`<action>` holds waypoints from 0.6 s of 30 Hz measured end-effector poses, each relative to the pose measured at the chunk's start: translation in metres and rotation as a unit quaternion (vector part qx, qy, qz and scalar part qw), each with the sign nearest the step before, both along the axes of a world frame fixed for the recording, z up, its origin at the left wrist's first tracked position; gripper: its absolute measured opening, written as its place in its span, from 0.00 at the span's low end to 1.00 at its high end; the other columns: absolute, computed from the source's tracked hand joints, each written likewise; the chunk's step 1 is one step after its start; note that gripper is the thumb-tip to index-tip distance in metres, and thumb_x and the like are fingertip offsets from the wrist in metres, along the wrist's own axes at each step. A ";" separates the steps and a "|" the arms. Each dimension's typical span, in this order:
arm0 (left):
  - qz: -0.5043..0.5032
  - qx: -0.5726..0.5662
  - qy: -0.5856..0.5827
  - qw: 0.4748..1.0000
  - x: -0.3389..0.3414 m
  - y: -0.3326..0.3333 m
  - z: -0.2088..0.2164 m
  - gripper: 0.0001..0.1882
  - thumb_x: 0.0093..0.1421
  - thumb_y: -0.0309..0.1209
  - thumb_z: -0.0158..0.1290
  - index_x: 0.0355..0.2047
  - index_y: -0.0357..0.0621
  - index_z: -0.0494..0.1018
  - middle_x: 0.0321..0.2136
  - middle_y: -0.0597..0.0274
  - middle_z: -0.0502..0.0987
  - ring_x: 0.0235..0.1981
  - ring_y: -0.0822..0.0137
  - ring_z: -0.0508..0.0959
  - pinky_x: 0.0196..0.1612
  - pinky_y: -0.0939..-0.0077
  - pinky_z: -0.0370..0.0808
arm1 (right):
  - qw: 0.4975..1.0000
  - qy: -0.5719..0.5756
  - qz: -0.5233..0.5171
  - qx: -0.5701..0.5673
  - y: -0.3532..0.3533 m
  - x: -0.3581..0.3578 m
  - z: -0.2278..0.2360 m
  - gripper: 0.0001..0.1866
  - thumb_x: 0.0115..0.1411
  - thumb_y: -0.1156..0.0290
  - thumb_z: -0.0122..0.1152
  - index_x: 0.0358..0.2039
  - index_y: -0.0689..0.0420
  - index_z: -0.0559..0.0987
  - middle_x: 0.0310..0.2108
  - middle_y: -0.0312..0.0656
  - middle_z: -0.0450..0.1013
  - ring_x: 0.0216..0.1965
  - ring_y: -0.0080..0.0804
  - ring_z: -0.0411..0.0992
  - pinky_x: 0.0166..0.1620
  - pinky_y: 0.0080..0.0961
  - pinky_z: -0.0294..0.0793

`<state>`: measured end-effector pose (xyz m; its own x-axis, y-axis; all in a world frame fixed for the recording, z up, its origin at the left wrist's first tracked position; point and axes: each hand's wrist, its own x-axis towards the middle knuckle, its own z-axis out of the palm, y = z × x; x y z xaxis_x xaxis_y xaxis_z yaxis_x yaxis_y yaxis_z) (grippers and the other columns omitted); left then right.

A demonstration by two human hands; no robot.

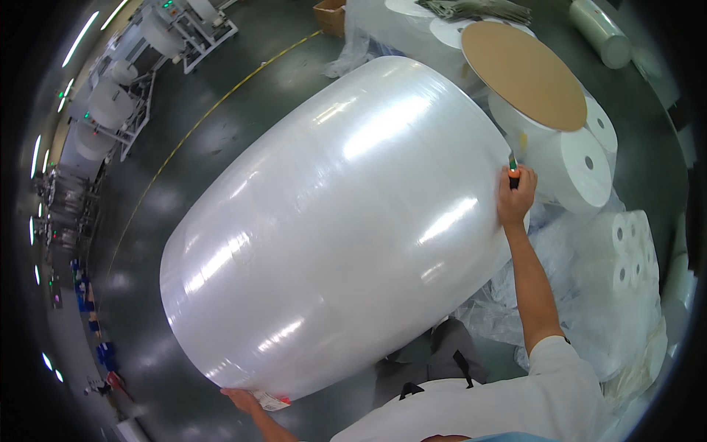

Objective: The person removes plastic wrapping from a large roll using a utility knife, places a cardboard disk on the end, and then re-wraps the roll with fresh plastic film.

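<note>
A very large white roll (346, 221) in glossy clear film lies in front of me, slanting from lower left to upper right. My right hand (518, 193) is closed round a small knife (513, 173) with an orange, green and black handle, its tip pointing away from me along the roll's right end edge. My left hand (241, 400) rests against the roll's lower left edge, fingers stretched out and partly hidden. Beside that hand a white label with red print (272, 401) shows at the roll's underside; whether it is stuck on or loose I cannot tell.
At the right stand several white rolls (585, 173), one topped by a round brown cardboard disc (524, 76). Crumpled clear film (549, 254) lies by smaller stacked rolls (626, 250). A yellow floor line (184, 140) runs past machines (110, 103) at left. A cardboard box (330, 16) sits far back.
</note>
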<state>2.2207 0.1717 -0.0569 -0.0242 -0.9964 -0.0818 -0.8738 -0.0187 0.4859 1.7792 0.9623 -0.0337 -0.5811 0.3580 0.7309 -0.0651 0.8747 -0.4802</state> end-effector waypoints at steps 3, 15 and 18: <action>-0.051 -0.039 -0.080 0.995 -0.034 -0.015 0.011 0.46 0.77 0.65 0.24 0.63 0.35 0.75 0.58 0.31 0.79 0.60 0.33 0.78 0.64 0.44 0.73 | 0.999 -0.010 -0.004 0.037 -0.018 -0.062 0.027 0.13 0.66 0.65 0.71 0.35 0.59 0.76 0.40 0.46 0.76 0.45 0.51 0.74 0.50 0.45 0.74; -0.221 -0.208 0.111 0.946 -0.152 0.086 0.167 0.37 0.81 0.54 0.41 0.26 0.35 0.79 0.22 0.52 0.78 0.25 0.54 0.75 0.33 0.57 0.72 | 0.959 -0.008 0.255 -0.125 -0.125 -0.247 0.098 0.20 0.66 0.55 0.74 0.34 0.58 0.77 0.31 0.47 0.74 0.34 0.49 0.72 0.41 0.43 0.74; -0.207 -0.141 0.148 0.957 -0.109 0.148 0.186 0.42 0.81 0.56 0.40 0.16 0.37 0.74 0.13 0.59 0.72 0.19 0.66 0.71 0.29 0.65 0.68 | 0.908 -0.028 0.379 -0.175 -0.176 -0.197 0.103 0.19 0.66 0.62 0.75 0.32 0.59 0.73 0.23 0.46 0.68 0.24 0.41 0.64 0.31 0.37 0.71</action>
